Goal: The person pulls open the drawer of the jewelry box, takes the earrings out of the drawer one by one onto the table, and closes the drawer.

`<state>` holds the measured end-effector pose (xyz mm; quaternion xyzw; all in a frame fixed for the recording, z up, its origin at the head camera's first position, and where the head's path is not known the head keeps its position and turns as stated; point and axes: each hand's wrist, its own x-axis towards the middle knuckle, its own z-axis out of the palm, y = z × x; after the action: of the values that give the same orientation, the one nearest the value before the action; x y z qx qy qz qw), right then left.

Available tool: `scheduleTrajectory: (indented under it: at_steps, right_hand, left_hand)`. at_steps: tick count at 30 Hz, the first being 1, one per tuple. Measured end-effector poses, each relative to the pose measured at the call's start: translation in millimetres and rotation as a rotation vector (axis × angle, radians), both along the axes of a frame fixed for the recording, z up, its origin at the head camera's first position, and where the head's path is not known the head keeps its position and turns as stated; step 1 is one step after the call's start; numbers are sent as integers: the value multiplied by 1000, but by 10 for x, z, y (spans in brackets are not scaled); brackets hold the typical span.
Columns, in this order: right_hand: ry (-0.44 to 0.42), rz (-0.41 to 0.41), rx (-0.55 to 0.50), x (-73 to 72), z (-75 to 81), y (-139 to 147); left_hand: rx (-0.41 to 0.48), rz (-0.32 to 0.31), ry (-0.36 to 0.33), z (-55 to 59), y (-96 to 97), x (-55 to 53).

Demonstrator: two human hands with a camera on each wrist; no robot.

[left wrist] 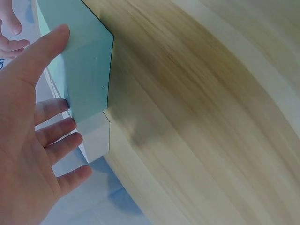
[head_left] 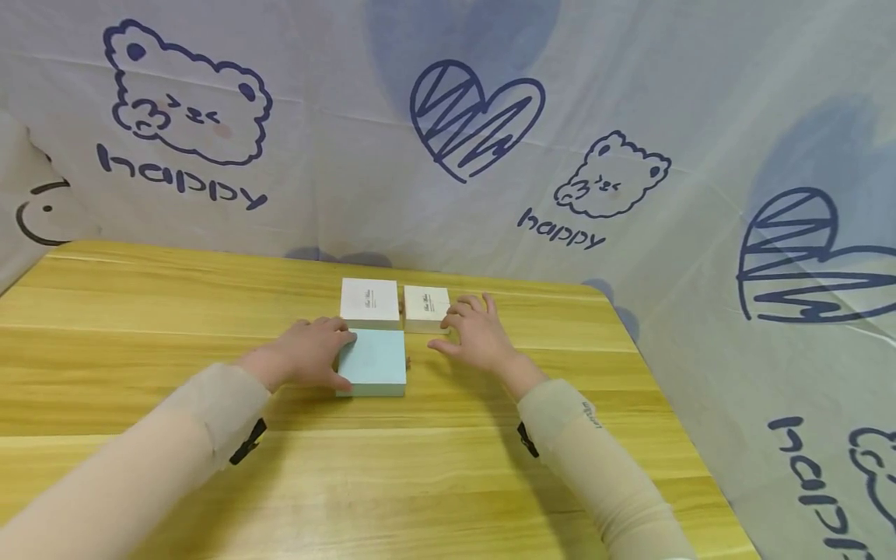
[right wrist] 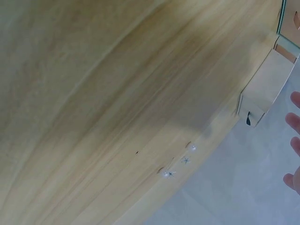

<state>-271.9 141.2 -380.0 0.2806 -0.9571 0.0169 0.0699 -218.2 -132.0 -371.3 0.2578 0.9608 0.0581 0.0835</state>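
Observation:
A light blue box (head_left: 374, 358) lies on the table in front of a white box (head_left: 369, 299). My left hand (head_left: 311, 351) touches its left side, with the thumb at the front corner and the index finger near the back corner. In the left wrist view the other fingers spread loosely beside the light blue box (left wrist: 86, 75). A smaller cream box (head_left: 425, 305) with printed lettering sits to the right of the white one. My right hand (head_left: 479, 333) is beside it, fingers spread, holding nothing visible; whether it touches that box I cannot tell.
Small pearl-and-star earrings (right wrist: 168, 174) lie on the wooden table (right wrist: 93, 117) near its back edge in the right wrist view. A cloth (head_left: 336, 155) printed with bears and hearts hangs behind the table and along its right side.

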Motion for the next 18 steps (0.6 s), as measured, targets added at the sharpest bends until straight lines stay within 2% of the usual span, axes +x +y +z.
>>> scheduleTrajectory:
  at_steps: [11,18]
  right_hand:
    - [-15,-11,4,0,-27,37]
    - [-16,-2,8,5,-47,37]
  left_hand:
    - [-17,-14,21,-25,198,-78]
    - [-65,-8,12,18,257,-67]
